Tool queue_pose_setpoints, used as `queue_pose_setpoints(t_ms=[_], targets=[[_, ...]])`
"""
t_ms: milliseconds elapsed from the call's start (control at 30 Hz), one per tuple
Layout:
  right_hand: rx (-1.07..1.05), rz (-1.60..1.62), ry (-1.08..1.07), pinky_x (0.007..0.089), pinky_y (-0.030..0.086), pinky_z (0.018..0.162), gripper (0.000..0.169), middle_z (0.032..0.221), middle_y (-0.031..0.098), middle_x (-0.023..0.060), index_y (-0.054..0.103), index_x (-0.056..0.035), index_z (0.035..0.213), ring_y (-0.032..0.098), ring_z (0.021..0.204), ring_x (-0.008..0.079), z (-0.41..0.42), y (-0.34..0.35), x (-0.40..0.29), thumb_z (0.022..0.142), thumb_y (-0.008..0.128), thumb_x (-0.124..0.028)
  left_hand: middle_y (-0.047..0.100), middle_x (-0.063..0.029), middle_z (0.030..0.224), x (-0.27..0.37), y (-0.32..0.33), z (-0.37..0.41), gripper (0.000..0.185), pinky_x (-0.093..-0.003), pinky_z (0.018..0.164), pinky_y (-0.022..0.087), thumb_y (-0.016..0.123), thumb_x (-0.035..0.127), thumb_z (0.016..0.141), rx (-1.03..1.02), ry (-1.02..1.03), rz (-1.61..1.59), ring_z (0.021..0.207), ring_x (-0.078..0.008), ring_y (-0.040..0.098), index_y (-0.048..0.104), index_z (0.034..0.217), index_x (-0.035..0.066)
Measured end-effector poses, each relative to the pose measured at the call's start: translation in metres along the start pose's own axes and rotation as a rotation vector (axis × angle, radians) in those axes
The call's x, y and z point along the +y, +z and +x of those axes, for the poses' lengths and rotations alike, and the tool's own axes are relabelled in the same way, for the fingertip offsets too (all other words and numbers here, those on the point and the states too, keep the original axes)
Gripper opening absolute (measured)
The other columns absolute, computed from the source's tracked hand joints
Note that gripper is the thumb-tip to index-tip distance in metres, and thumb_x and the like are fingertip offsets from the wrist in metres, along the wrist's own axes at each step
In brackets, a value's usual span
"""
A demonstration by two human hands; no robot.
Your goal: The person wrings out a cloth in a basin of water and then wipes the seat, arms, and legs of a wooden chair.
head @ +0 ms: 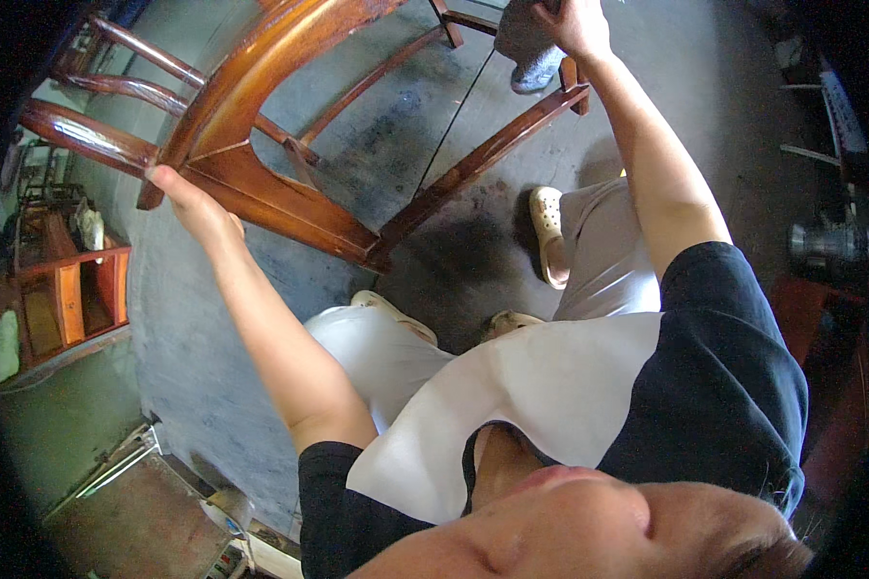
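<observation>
A varnished brown wooden chair frame [282, 199] stands tilted before me, with a wide curved rail, an open middle and long straight bars. My left hand [206, 210] grips its near left corner, the thumb on the wood and the other fingers mostly hidden. My right hand [579, 25] is at the top edge, beyond the far end of a long bar [478, 166]. It holds a bunched grey cloth [525, 43], which hangs beside that bar's end. Part of the right hand is bleached by bright light.
Cream clogs [547, 228] are on the grey concrete floor [224, 362] below the frame. Orange-brown wooden furniture [72, 297] stands at the left. A brown board-like surface [145, 514] lies lower left. A shiny metal object [815, 242] is at the right rim.
</observation>
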State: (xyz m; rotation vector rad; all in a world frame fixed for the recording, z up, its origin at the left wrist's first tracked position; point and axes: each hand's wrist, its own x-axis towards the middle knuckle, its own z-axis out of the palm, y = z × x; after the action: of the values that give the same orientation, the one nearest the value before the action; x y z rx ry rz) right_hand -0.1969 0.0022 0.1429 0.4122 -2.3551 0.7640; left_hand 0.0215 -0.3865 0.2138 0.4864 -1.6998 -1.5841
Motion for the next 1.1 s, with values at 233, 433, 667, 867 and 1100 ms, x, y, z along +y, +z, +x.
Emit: queue_pose_setpoints(t_ms=[233, 433, 667, 867, 1100], targets=[[-0.022, -0.081, 0.026, 0.0445, 0.049, 0.082, 0.058, 0.104, 0.06, 0.0215, 0.04, -0.0067, 0.125, 0.061, 0.094, 0.0396, -0.05, 0.011, 0.011, 0.075, 0.066, -0.016, 0.025, -0.0203, 0.148, 0.005, 0.0, 0.0, 0.106, -0.0424, 0.111, 0.025, 0.039, 0.078, 0.08, -0.039, 0.018, 0.063, 0.135, -0.0313, 0.03, 0.02, 0.144, -0.005], [-0.362, -0.147, 0.617, 0.0421, 0.048, 0.089, 0.064, 0.106, 0.062, 0.0258, 0.046, 0.0027, 0.117, 0.061, 0.102, 0.0379, -0.107, 0.039, 0.065, 0.069, 0.073, -0.03, 0.029, -0.0209, 0.146, 0.006, -0.001, -0.001, 0.109, -0.0409, 0.11, 0.027, 0.04, 0.079, 0.079, -0.054, 0.039, 0.067, 0.133, -0.0311, 0.033, 0.022, 0.142, -0.008], [-0.765, 0.232, 0.649, 0.0354, 0.053, 0.078, 0.049, 0.095, 0.069, 0.0144, 0.065, -0.0012, 0.103, 0.067, 0.082, 0.0283, -0.099, 0.03, 0.074, 0.069, 0.071, -0.037, 0.032, -0.0202, 0.144, -0.001, -0.004, 0.001, 0.11, -0.0414, 0.109, 0.029, 0.042, 0.079, 0.077, -0.047, 0.095, 0.045, 0.131, -0.0308, 0.036, 0.025, 0.14, -0.01], [-0.967, 1.061, 0.75, 0.0274, 0.053, 0.078, 0.053, 0.103, 0.063, 0.0077, 0.054, -0.0032, 0.121, 0.062, 0.086, 0.0146, -0.124, -0.029, -0.06, 0.068, 0.056, 0.002, 0.027, -0.0206, 0.147, -0.008, -0.003, 0.011, 0.113, -0.0426, 0.111, 0.025, 0.039, 0.083, 0.075, -0.083, 0.114, 0.069, 0.134, -0.0318, 0.031, 0.02, 0.143, -0.006], [-0.906, 1.465, 0.99, 0.0279, 0.058, 0.069, 0.042, 0.089, 0.066, 0.0088, 0.06, -0.0026, 0.11, 0.065, 0.069, 0.016, -0.106, -0.083, -0.043, 0.068, 0.065, -0.008, 0.027, -0.0245, 0.146, -0.009, -0.002, 0.01, 0.114, -0.0437, 0.11, 0.027, 0.038, 0.082, 0.076, -0.002, 0.106, 0.115, 0.134, -0.034, 0.031, 0.021, 0.141, -0.009]])
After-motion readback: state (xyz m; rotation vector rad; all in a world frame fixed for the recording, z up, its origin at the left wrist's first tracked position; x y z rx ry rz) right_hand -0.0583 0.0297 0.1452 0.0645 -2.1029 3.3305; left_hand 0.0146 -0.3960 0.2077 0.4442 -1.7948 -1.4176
